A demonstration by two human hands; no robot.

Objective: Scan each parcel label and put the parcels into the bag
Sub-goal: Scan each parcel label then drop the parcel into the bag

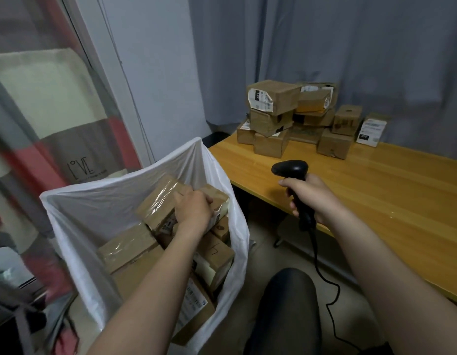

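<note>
A white plastic bag (99, 201) stands open to the left of the table, with several taped cardboard parcels inside. My left hand (193, 210) reaches into it and grips a brown parcel (161, 203) lying on top of the others. My right hand (308, 197) holds a black corded barcode scanner (290, 168) by its handle above the table's near-left edge, its head pointing left. A pile of brown parcels (273, 116) with white labels sits at the back of the wooden table (376, 190).
A small white box (372, 131) stands at the right end of the pile. The scanner's cable (324, 278) hangs to the floor beside my dark-clothed knee (286, 308). Grey curtains hang behind the table; a striped blanket hangs on the left.
</note>
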